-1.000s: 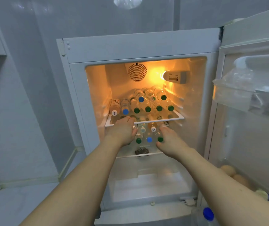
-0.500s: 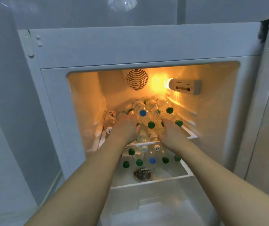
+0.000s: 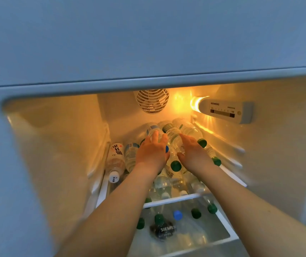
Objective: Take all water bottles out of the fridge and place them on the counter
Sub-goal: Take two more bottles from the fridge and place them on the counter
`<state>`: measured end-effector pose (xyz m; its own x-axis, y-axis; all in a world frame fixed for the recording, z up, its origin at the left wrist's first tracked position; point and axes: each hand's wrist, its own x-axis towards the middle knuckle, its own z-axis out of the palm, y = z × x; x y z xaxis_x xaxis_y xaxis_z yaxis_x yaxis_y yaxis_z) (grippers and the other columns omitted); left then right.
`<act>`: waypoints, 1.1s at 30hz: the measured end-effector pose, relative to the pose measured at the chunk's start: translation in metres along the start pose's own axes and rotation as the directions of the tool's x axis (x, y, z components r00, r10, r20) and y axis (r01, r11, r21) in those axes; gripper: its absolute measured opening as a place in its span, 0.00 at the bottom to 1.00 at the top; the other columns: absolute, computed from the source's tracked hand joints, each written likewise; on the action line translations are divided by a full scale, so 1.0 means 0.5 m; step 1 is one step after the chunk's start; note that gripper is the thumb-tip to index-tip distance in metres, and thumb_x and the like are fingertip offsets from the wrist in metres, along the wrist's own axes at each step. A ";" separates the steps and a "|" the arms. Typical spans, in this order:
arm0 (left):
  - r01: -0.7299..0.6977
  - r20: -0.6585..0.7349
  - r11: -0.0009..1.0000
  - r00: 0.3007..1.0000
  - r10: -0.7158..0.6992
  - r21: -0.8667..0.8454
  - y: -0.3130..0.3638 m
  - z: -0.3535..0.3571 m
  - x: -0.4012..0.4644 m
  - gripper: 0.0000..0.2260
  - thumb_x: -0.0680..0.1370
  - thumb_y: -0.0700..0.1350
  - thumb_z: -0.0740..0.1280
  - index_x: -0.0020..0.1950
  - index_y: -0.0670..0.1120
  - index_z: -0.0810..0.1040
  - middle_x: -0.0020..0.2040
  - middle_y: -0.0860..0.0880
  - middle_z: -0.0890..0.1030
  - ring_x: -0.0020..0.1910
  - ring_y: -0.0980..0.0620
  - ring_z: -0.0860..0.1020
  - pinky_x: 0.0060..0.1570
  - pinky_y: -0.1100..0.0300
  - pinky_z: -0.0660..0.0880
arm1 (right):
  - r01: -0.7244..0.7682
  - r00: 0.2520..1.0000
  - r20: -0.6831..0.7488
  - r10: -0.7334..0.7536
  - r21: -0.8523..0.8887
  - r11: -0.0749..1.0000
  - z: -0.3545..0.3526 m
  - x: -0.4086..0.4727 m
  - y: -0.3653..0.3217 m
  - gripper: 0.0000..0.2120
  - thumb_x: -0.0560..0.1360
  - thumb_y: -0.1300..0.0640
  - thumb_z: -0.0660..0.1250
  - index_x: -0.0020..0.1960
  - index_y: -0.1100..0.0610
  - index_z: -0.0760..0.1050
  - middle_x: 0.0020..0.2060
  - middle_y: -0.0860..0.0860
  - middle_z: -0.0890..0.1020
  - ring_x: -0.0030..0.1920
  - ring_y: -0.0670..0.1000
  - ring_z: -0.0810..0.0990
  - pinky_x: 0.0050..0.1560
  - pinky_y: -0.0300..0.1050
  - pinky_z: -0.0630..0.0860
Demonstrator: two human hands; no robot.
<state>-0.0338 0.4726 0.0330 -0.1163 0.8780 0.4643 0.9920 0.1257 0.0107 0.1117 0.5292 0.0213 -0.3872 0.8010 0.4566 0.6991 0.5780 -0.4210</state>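
White enamel fridge is seen lit amber inside. Clear plastic water bottles are stacked lying along its upper glass shelf. Left hand and right hand are laid on them, fingers extended, nothing clasped.

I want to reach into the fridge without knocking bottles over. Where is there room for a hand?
Free: the space above the stacked clear water bottles, below the round fan grille. Crowded: the white-edged upper shelf, piled edge to edge from the white-capped labelled bottle to the right wall, where the left hand and right hand rest. The shelf below is crowded too.
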 end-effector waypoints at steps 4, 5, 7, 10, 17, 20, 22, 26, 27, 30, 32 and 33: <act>-0.012 -0.018 1.000 1.000 0.012 -0.022 -0.020 0.009 0.026 0.32 0.79 0.50 0.68 0.79 0.54 0.57 0.80 0.45 0.56 0.72 0.41 0.66 0.58 0.46 0.76 | -0.015 0.998 -0.060 0.019 0.074 0.997 0.024 0.030 0.005 0.30 0.79 0.56 0.64 0.77 0.50 0.55 0.75 0.51 0.65 0.63 0.55 0.77 0.57 0.49 0.75; -0.028 -0.016 0.999 0.999 0.027 -0.036 -0.027 0.012 0.031 0.32 0.78 0.49 0.69 0.79 0.54 0.57 0.80 0.46 0.56 0.72 0.41 0.67 0.57 0.45 0.77 | -0.012 0.996 -0.084 0.020 0.094 0.995 0.030 0.031 0.007 0.30 0.79 0.55 0.65 0.76 0.49 0.56 0.73 0.51 0.67 0.61 0.55 0.78 0.55 0.49 0.77; -0.056 -0.011 0.996 0.998 0.055 -0.064 -0.040 0.021 0.036 0.33 0.78 0.47 0.69 0.78 0.56 0.57 0.80 0.47 0.55 0.73 0.41 0.66 0.56 0.44 0.78 | 0.011 0.991 -0.132 0.000 0.085 0.996 0.043 0.028 0.013 0.29 0.79 0.54 0.65 0.75 0.50 0.56 0.72 0.52 0.69 0.58 0.56 0.80 0.52 0.50 0.78; -0.069 0.006 0.984 0.997 0.071 -0.164 -0.051 0.026 0.040 0.31 0.78 0.49 0.68 0.77 0.58 0.58 0.81 0.48 0.52 0.75 0.42 0.64 0.56 0.43 0.76 | 0.038 0.987 -0.159 -0.032 0.036 0.999 0.059 0.023 0.022 0.29 0.79 0.52 0.65 0.75 0.51 0.55 0.75 0.52 0.65 0.58 0.57 0.80 0.51 0.52 0.80; -0.059 -0.002 0.976 0.998 0.059 -0.208 -0.051 0.023 0.036 0.29 0.79 0.50 0.67 0.77 0.58 0.59 0.81 0.49 0.51 0.75 0.42 0.64 0.56 0.44 0.77 | 0.008 0.989 -0.145 0.002 0.070 0.998 0.047 0.016 0.011 0.28 0.80 0.51 0.63 0.75 0.50 0.54 0.75 0.51 0.64 0.61 0.55 0.78 0.53 0.51 0.79; -0.060 -0.035 0.970 0.998 0.053 -0.234 -0.051 0.015 0.024 0.28 0.79 0.49 0.69 0.77 0.57 0.61 0.81 0.49 0.53 0.74 0.42 0.67 0.57 0.45 0.77 | -0.010 0.987 -0.156 0.026 0.100 0.995 0.036 0.004 -0.002 0.26 0.80 0.51 0.62 0.74 0.49 0.55 0.71 0.52 0.69 0.58 0.56 0.79 0.50 0.50 0.78; -0.070 -0.041 0.956 0.997 0.061 -0.284 -0.048 0.001 0.004 0.27 0.79 0.50 0.69 0.76 0.56 0.64 0.81 0.50 0.54 0.73 0.43 0.67 0.57 0.45 0.77 | -0.007 0.983 -0.179 0.027 0.114 0.994 0.025 -0.015 -0.009 0.24 0.80 0.50 0.62 0.72 0.49 0.57 0.68 0.53 0.74 0.56 0.57 0.80 0.45 0.48 0.76; -0.073 -0.062 0.898 0.997 0.051 -0.434 -0.030 -0.018 -0.034 0.24 0.78 0.50 0.70 0.73 0.54 0.67 0.81 0.53 0.54 0.76 0.47 0.61 0.68 0.49 0.68 | 0.032 0.966 -0.257 0.014 0.176 0.984 -0.006 -0.056 -0.006 0.22 0.79 0.49 0.63 0.71 0.50 0.62 0.65 0.53 0.77 0.58 0.58 0.79 0.47 0.48 0.74; -0.058 -0.066 0.859 0.997 0.028 -0.508 -0.025 -0.024 -0.039 0.24 0.78 0.49 0.70 0.72 0.54 0.68 0.81 0.53 0.54 0.77 0.48 0.60 0.70 0.51 0.65 | 0.041 0.961 -0.276 0.026 0.234 0.971 -0.014 -0.064 -0.004 0.22 0.79 0.50 0.64 0.71 0.50 0.63 0.64 0.53 0.77 0.60 0.58 0.78 0.50 0.48 0.74; -0.016 -0.082 0.744 0.995 -0.053 -0.668 -0.006 -0.059 -0.064 0.20 0.77 0.50 0.71 0.68 0.56 0.71 0.80 0.53 0.57 0.75 0.52 0.62 0.66 0.61 0.61 | 0.065 0.951 -0.297 0.087 0.468 0.881 -0.047 -0.093 -0.013 0.21 0.77 0.53 0.68 0.69 0.49 0.67 0.64 0.52 0.78 0.63 0.56 0.76 0.56 0.45 0.71; 0.018 -0.083 0.644 0.989 -0.125 -0.765 0.004 -0.089 -0.075 0.16 0.76 0.53 0.72 0.61 0.62 0.72 0.76 0.56 0.63 0.70 0.57 0.65 0.63 0.63 0.61 | 0.067 0.939 -0.305 0.159 0.616 0.785 -0.071 -0.101 -0.030 0.20 0.77 0.54 0.69 0.67 0.48 0.69 0.62 0.46 0.77 0.63 0.53 0.75 0.59 0.45 0.71; 0.028 -0.085 0.588 0.983 -0.164 -0.809 0.010 -0.101 -0.079 0.14 0.75 0.53 0.72 0.57 0.64 0.72 0.72 0.57 0.68 0.68 0.58 0.67 0.60 0.66 0.63 | 0.067 0.929 -0.310 0.203 0.680 0.730 -0.083 -0.102 -0.040 0.19 0.77 0.55 0.69 0.65 0.48 0.69 0.60 0.44 0.76 0.63 0.52 0.75 0.59 0.44 0.70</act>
<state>-0.0220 0.4153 0.0597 -0.2724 0.8033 0.5296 0.6193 -0.2749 0.7354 0.1423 0.4704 0.0388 -0.0311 0.8130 0.5815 0.0762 0.5820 -0.8096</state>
